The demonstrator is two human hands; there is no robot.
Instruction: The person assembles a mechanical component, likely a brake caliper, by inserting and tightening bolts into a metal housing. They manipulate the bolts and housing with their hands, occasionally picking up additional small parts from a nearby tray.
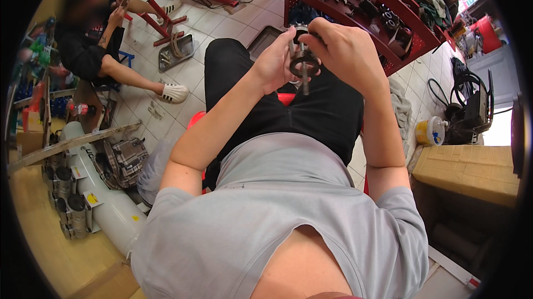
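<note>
Both hands, left hand and right hand, clasp a dark round metal part with a shaft above the lap, over a white tiled floor, near a red metal shelf, its upper end hidden by fingers.

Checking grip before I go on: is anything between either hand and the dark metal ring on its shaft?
Nothing visible. The left hand and right hand both touch the dark metal ring on its thin shaft directly, held above the lap.
</note>
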